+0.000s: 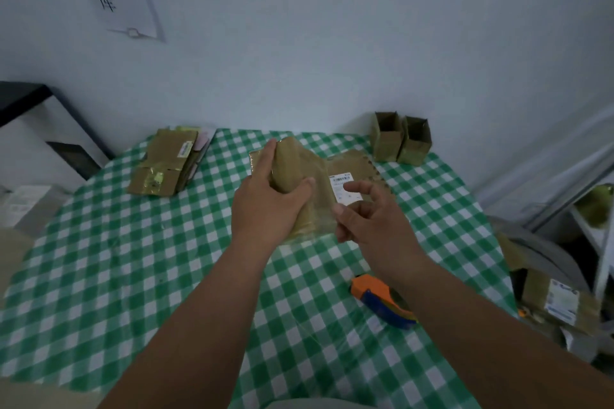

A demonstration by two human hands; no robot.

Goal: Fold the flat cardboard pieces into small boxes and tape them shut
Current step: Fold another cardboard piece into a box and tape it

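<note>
My left hand (265, 196) grips a brown cardboard piece (299, 173) lifted above the middle of the table, thumb on its right face and fingers along its left edge. A strip of clear tape hangs from its near end. My right hand (368, 216) hovers just to the right of it, fingers loosely curled, thumb close to the tape edge; I cannot tell whether it touches. A flat cardboard sheet with a white label (352, 173) lies under it. An orange and blue tape dispenser (382, 299) lies on the cloth near my right forearm.
A stack of flat cardboard pieces (166, 166) lies at the far left of the green checked tablecloth (133, 259). Two upright folded boxes (402, 139) stand at the far right by the wall. More cardboard (558, 302) sits off the table's right side.
</note>
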